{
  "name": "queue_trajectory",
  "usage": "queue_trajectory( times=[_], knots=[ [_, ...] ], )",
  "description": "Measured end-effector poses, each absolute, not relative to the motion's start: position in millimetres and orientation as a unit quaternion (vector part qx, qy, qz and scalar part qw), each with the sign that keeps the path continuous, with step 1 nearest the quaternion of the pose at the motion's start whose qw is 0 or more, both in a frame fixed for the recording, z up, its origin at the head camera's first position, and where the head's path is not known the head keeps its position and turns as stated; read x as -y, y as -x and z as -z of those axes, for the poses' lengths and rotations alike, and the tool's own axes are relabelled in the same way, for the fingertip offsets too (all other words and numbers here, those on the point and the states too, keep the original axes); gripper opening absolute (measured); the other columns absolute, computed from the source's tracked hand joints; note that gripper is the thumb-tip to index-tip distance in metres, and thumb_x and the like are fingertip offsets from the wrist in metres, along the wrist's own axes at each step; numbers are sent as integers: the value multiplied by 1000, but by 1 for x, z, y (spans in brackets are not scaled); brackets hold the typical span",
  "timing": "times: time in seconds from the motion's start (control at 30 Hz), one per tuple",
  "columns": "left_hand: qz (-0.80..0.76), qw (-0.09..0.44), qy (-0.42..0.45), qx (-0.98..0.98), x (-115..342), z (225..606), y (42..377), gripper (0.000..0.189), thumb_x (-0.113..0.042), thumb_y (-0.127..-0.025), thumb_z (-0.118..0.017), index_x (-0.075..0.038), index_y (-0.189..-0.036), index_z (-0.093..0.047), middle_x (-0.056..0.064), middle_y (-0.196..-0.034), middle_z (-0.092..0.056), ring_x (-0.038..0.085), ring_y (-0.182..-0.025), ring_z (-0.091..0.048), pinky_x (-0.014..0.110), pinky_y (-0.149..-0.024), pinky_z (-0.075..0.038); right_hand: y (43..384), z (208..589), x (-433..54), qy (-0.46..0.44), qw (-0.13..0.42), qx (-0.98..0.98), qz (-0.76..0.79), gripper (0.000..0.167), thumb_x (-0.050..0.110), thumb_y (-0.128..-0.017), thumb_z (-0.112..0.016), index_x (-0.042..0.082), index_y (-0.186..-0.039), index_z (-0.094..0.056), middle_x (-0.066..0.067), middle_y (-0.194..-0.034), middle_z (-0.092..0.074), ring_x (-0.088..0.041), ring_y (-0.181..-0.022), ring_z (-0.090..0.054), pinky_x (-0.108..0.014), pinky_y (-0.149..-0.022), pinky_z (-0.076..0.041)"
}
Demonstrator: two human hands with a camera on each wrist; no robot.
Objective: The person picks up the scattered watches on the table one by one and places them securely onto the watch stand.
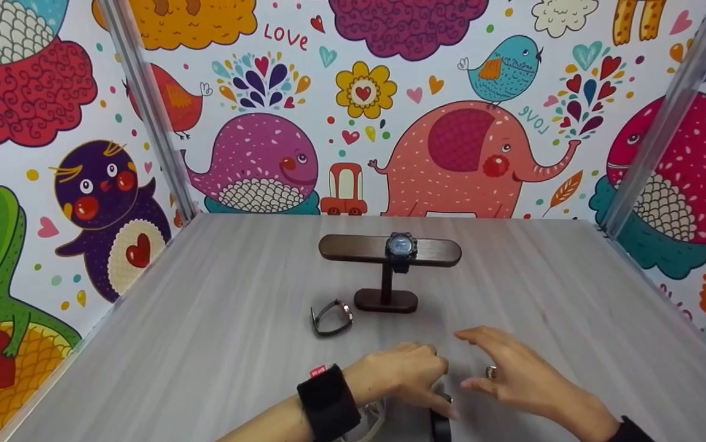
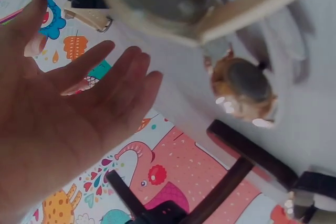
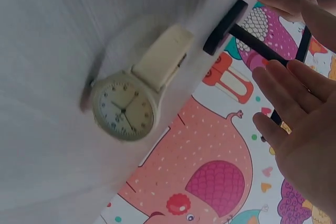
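Observation:
My left hand [image 1: 405,374], with a black band around the wrist, hovers low over the table beside a black watch [image 1: 441,423]. In the left wrist view its fingers are loosely extended, holding nothing. To its right, my right hand [image 1: 525,380] wears a ring and has its fingers spread apart. Under the left wrist lies a pale strap [image 1: 376,420], partly hidden. A cream watch with a round dial [image 3: 125,107] lies on the table in the right wrist view. A rose-gold watch [image 2: 242,85] shows in the left wrist view.
A dark wooden T-shaped stand [image 1: 353,247] stands ahead of my hands, carrying a dark chunky watch [image 1: 401,245]. In front of its base, a dark-strapped watch [image 1: 333,319] rests on its side. Cartoon-printed walls [image 1: 359,141] enclose the grey table [image 1: 236,276].

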State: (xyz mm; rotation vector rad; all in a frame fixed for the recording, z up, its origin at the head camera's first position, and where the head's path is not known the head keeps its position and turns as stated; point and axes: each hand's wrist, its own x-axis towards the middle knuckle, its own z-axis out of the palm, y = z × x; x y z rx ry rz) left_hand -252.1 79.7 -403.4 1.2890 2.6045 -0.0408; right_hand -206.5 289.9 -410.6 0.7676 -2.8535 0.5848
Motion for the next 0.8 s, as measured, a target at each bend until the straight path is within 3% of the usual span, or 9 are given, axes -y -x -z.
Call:
queue_trajectory(
  times=[0.13, 0.3, 0.4, 0.57, 0.8],
  knots=[
    [7, 141, -444, -885, -76, 409, 252, 49, -67, -83, -69, -20, -99, -73, -4, -98, -70, 10, -80, -64, 25, -69, -52, 209, 419, -286, -272, 46, 942, -189, 64, 49, -86, -74, 11, -135, -59, -3, -128, -66, -25, -113, -63, -47, -91, -55],
    [-1, 156, -442, -883, -73, 415, 251, 49, -65, -84, -68, -18, -75, -65, -5, -77, -64, 9, -64, -56, 24, -57, -45, 210, 430, -283, -300, 46, 934, -186, 64, 53, -85, -73, 8, -130, -62, -1, -114, -69, -19, -100, -64, -41, -85, -55],
    [-24, 168, -453, -875, -72, 417, 251, 46, -60, -87, -69, -16, -74, -63, -7, -71, -59, 7, -61, -52, 22, -55, -42, 211, 435, -282, -317, 49, 930, -180, 63, 52, -84, -73, 7, -126, -64, 0, -109, -70, -16, -97, -64, -41, -84, -54],
    [-64, 179, -467, -864, -72, 418, 251, 35, -46, -87, -74, -12, -79, -69, -8, -66, -58, 4, -56, -48, 17, -51, -37, 211, 438, -278, -331, 37, 930, -157, 63, 57, -81, -72, 10, -122, -66, 4, -107, -71, -12, -98, -65, -49, -94, -50],
    [-82, 150, -448, -877, -72, 412, 247, 36, -43, -83, -80, -9, -77, -69, -8, -64, -56, 3, -53, -43, 17, -48, -34, 210, 437, -275, -328, 23, 931, -160, 59, 57, -81, -71, 13, -120, -67, 5, -108, -71, -12, -101, -64, -51, -99, -48]
  ],
)
